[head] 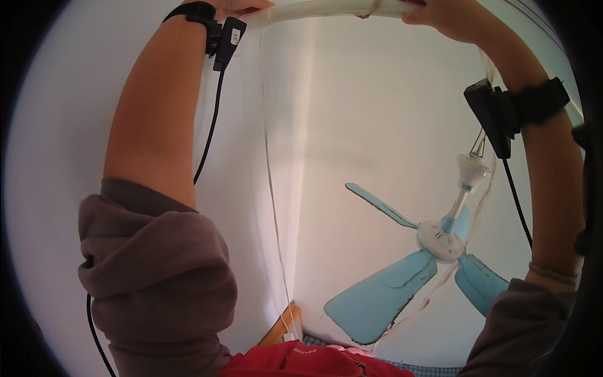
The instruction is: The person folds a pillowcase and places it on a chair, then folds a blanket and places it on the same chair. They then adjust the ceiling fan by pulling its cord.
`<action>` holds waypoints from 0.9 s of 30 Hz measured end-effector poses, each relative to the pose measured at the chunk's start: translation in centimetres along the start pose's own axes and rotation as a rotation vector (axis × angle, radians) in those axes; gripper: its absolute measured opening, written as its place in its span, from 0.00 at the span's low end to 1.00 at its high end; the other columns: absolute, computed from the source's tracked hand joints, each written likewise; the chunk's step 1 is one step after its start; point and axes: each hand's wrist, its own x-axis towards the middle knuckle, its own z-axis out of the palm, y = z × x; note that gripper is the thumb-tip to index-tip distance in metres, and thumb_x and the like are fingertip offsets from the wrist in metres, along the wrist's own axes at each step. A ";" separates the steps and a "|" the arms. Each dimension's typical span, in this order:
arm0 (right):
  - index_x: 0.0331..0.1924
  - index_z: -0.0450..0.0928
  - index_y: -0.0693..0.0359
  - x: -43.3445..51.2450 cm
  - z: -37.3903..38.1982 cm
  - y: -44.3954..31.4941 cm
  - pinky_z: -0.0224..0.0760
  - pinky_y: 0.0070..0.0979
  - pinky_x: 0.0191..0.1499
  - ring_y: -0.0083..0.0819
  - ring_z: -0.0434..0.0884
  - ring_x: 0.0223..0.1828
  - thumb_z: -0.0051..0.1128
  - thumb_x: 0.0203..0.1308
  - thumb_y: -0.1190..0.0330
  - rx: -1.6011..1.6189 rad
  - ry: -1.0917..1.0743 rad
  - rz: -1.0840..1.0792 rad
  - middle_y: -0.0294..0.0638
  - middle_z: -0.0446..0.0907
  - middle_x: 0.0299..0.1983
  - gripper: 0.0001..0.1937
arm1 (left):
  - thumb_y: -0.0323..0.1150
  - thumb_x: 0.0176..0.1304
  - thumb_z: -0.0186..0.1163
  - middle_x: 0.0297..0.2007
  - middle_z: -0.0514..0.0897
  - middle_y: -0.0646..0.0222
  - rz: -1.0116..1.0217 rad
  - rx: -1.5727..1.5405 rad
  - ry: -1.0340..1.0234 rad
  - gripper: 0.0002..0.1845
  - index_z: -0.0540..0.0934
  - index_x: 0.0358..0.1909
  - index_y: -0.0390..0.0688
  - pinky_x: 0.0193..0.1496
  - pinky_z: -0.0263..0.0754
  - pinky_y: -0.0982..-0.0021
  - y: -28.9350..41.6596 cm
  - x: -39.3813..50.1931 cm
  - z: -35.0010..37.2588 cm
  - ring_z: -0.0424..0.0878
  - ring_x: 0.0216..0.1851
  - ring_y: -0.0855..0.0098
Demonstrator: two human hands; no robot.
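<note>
Both arms reach up to a pale tube or pole [325, 9] that runs across the top of the view, with a bit of string tied around it. At the tube's left end, my left hand [242, 5] touches it, partly cut off by the picture's edge. My right hand [435, 14] has its fingers closed around the tube's right part. A black device is strapped to each wrist, with a black cable hanging from it. Below and between the arms hangs a small ceiling fan [440, 240] with blue, dirty-edged blades.
A thin white cord [271, 179] runs down near the wall corner to a white socket or plug [289, 336] by a wooden board [278, 325]. Beside the right forearm, strings hold the fan. A red garment [301, 360] and checked cloth [424, 369] show at the bottom.
</note>
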 end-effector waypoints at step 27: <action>0.42 0.81 0.65 0.6 0.9 1.0 0.72 0.34 0.39 0.44 0.81 0.35 0.64 0.50 0.67 0.104 0.005 -0.011 0.52 0.82 0.33 0.15 | 0.34 0.55 0.54 0.34 0.83 0.57 0.603 0.490 0.448 0.11 0.83 0.30 0.39 0.41 0.72 0.58 -5.8 9.1 3.6 0.79 0.38 0.56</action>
